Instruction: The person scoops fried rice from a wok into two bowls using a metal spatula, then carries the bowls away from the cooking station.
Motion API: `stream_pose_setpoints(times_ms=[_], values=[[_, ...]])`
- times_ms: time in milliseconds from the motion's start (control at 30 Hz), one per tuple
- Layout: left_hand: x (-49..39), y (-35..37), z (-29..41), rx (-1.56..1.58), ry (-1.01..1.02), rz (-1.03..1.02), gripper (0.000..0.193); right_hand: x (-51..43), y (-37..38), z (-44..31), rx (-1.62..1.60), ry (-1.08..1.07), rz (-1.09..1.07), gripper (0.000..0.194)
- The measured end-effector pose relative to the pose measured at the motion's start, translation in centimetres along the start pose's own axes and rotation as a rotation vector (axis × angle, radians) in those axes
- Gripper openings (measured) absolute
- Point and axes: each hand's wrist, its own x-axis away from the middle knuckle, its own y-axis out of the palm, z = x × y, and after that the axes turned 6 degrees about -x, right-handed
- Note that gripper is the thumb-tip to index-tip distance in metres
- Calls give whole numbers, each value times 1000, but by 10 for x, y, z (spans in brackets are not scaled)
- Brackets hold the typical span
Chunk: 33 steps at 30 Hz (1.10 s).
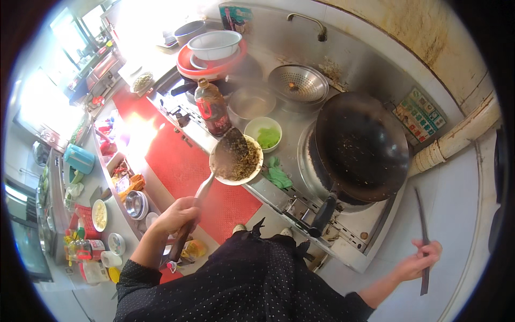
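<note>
My left hand [179,215] grips the handle of a wok spatula [206,184]. The spatula's blade rests on or just above brown chopped food [241,163], which fills a white bowl [258,174] at the stove's front edge. Off to the right, past the stove, my right hand [424,255] holds a pair of dark chopsticks [422,219] or similar thin sticks, held away from everything else. A black wok [358,149] sits tilted on the burner, with only scraps of food inside and its handle [325,215] towards me.
Behind the bowl stand a bottle of dark sauce [213,110] and a bowl of green food [265,135]. A green cloth [278,174] lies beside the burner. Farther back are a perforated strainer [298,82], a metal pan [252,103], stacked basins [211,50] and a faucet [310,23].
</note>
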Motion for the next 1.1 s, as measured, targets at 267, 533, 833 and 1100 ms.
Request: stream_pose_setpoints(times_ms=[267, 533, 833, 1100], values=[[-20, -21, -15, -272, 98, -37, 17, 152, 258, -108, -619, 521, -821, 16], [-40, -40, -32, -324, 105, -61, 15, 185, 310, -115, -713, 694, -654, 19], [-63, -57, -27, -450, 179, 23, 14, 207, 326, -88, -424, 414, -775, 21], [-63, -54, -21, -452, 191, 44, 26, 189, 324, -114, -407, 226, -818, 18]])
